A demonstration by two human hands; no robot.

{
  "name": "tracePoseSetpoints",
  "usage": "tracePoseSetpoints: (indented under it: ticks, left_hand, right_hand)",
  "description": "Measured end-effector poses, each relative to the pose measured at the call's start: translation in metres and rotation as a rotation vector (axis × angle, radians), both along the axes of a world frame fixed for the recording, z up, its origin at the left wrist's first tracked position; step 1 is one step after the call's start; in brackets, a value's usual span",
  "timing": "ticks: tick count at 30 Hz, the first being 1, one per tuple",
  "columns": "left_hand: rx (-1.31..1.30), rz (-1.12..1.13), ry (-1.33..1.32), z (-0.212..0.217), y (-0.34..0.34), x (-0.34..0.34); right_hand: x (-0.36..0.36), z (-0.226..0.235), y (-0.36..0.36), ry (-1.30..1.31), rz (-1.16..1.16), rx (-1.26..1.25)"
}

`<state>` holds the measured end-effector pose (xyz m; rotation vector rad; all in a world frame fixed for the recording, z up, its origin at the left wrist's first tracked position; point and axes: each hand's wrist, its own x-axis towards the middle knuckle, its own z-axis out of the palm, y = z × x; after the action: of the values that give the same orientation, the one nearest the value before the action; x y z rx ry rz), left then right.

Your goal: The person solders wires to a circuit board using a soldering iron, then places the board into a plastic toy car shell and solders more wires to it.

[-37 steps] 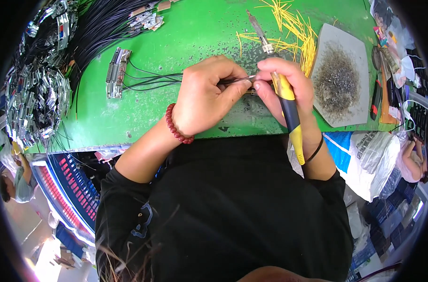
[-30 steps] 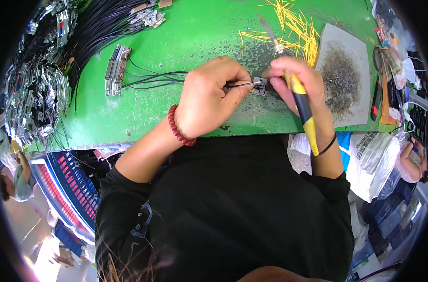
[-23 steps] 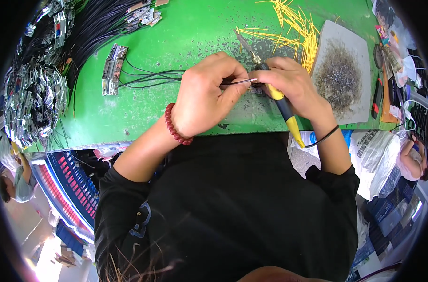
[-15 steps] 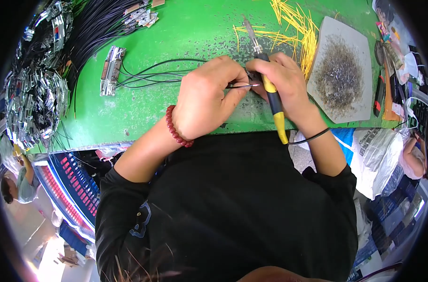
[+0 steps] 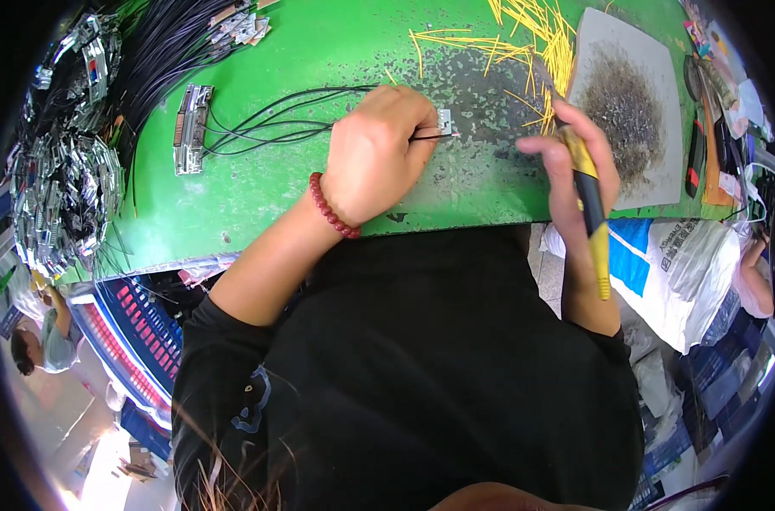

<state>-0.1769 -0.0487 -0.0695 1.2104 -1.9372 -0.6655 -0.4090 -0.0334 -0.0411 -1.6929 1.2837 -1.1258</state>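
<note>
My left hand [image 5: 377,145], with a red bead bracelet at the wrist, pinches black wires [image 5: 268,111]. One wire's bare end pokes out past the fingertips, beside a small whitish metal piece [image 5: 444,122] partly hidden by the fingers. To the left, the wires run to a silver metal-cased part [image 5: 193,129] lying on the green table. My right hand [image 5: 579,162] holds a yellow-and-black soldering iron [image 5: 590,200] against the palm, its tip pointing up and away by the yellow sleeves. The thumb and index finger of that hand stand partly apart.
Thin yellow sleeves [image 5: 558,51] lie scattered at the far side. A grey board [image 5: 670,111] with dark residue stands right of the iron. Bundled black wires [image 5: 166,43] and heaped silver parts [image 5: 64,196] cover the left. Cutters and other tools [image 5: 698,157] lie far right.
My right hand has swung right with the soldering iron, away from the left hand and the wire end. The small whitish piece now shows by my left fingertips.
</note>
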Motion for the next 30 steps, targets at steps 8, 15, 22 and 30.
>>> tracePoseSetpoints:
  ticks: [8,15,22,30]
  left_hand:
    - [-0.035,-0.016,-0.038,0.004,-0.002,-0.006]
    - [-0.015,-0.038,-0.032,0.009,0.001,-0.005]
    - [0.018,-0.025,-0.057,0.013,0.001,-0.007]
    - [0.072,-0.038,-0.057,0.017,-0.001,-0.006]
  right_hand:
    - [-0.069,-0.02,0.029,-0.088,-0.313,-0.131]
    - [-0.111,-0.012,0.008,-0.414,-0.664,-0.216]
    - [-0.132,-0.021,-0.001,-0.119,-0.691,-0.221]
    - [-0.129,-0.023,-0.006,-0.116,-0.623,-0.185]
